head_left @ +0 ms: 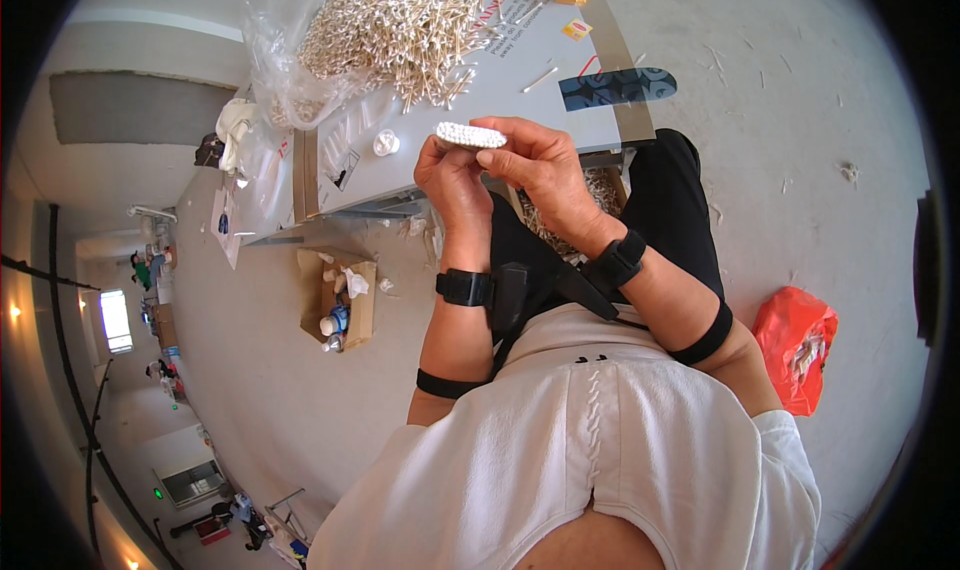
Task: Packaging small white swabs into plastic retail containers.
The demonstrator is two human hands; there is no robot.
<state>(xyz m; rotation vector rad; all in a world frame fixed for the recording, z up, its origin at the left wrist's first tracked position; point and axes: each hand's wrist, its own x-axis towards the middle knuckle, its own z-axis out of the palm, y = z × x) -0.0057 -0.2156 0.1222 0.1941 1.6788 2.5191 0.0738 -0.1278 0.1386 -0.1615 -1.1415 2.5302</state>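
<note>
Nearest the camera is the person's white top [560, 420], with both bare forearms reaching from it toward the tabletop [375, 185]. A tightly packed bundle of cotton swabs [472, 135] is held up at the near edge of the tabletop, its white tips facing the camera. The left hand [455, 183] is curled around the bundle's left side; the right hand [540, 160] pinches the right end between thumb and fingers.

Progress, as judged: one bundle appears gathered, its visible tips fairly level. The large heap of loose swabs [400, 30] at the far left lies in disorder, so the bulk of the material appears unsorted.

Containers noted: a clear plastic bag [268, 30] spreads along the left of the heap. A small white container [386, 143] stands near the left hand; its contents cannot be told. Under the tabletop edge, between the legs, an open box [624, 188] holds many swabs. On the floor to the left, a cardboard box [361, 320] contains crumpled white pieces [355, 283] and a blue-and-white bottle [338, 320]. On the floor to the right, a red plastic bag [775, 340] shows pale, indistinct contents.
</note>
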